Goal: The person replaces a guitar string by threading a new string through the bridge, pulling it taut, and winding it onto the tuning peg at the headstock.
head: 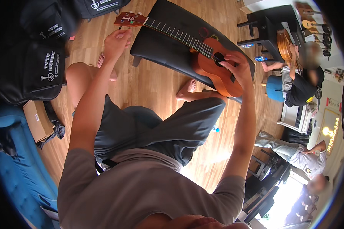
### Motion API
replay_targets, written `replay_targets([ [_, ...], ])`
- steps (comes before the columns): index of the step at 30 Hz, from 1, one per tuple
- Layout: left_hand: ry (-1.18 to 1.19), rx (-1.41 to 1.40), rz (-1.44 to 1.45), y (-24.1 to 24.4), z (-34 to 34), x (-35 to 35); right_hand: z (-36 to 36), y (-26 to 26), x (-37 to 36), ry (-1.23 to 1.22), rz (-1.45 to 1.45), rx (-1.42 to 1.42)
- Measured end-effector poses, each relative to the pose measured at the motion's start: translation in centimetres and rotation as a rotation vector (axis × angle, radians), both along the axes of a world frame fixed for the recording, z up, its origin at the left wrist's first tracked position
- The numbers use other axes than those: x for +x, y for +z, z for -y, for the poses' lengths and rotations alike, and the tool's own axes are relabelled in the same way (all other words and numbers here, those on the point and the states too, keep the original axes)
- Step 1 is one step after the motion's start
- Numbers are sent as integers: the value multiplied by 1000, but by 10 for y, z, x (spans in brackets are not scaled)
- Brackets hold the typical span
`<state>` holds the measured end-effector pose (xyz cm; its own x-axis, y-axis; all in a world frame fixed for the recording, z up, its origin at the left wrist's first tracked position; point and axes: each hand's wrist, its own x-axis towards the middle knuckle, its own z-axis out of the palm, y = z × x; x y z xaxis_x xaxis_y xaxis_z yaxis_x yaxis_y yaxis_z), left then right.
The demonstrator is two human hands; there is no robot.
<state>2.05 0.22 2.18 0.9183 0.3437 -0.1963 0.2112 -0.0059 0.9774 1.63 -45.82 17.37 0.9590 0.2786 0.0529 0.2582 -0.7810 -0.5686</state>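
A ukulele (215, 67) with a reddish-brown wooden body lies face up on a black padded bench (166, 45). Its headstock (125, 19) juts past the bench's left end. My left hand (117, 43) is at the near edge of the headstock, thumb and fingers pinched at a tuning peg (130, 27), which they partly cover. Over the body, my right hand (236, 65) has its fingers spread, with the thumb by the strings near the sound hole (218, 57). Whether the thumb touches a string is not plain. Green shows along part of the strings.
Coiled pinkish (203, 32) and yellow-green strings (215, 37) lie on the bench behind the ukulele. Black bags (31, 74), a cardboard box (38, 120) and a blue sofa (25, 174) are left. One person (301, 83) sits right with a guitar-like instrument; another (301, 153) stands nearer.
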Motion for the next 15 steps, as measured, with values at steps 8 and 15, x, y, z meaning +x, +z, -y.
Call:
replay_targets([
  [8,-5,22,-32,4,1,0,-1,-1,0,-2,3,23],
  [15,-8,19,-7,-4,-1,2,-3,-2,-1,58,152,-45],
])
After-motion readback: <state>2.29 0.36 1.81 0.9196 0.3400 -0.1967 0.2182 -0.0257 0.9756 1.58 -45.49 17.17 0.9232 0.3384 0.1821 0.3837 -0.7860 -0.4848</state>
